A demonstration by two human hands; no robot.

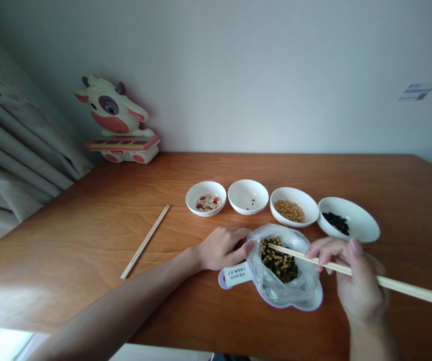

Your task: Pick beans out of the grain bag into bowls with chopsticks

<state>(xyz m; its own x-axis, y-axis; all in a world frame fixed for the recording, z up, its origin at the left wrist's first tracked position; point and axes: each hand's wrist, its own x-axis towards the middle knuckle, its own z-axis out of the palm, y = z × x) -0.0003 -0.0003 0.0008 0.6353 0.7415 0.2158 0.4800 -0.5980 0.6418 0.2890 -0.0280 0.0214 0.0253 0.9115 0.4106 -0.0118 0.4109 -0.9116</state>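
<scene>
A pair of wooden chopsticks (400, 286) is in my right hand (358, 281), fingers closed round them. Their tips reach into a mix of small yellow, green and black beans or seeds (280, 260). The mix lies in a clear plastic bag (306, 291), spread inside a white and lilac dish with a wavy edge (315, 303). On the bag's left edge, my left hand (223, 248) is closed, thumb and fingers at the rim. A labelled handle (237, 275) juts out below that hand. Nothing is visibly pinched between the chopstick tips.
Behind the dish stand white bowls: one with pale and reddish pieces (205, 186), one with a few green beans (248, 186), one with yellow beans (294, 194), one with black seeds (362, 225). Another chopstick pair (145, 241) lies left. A cow toy keyboard (120, 123) stands behind.
</scene>
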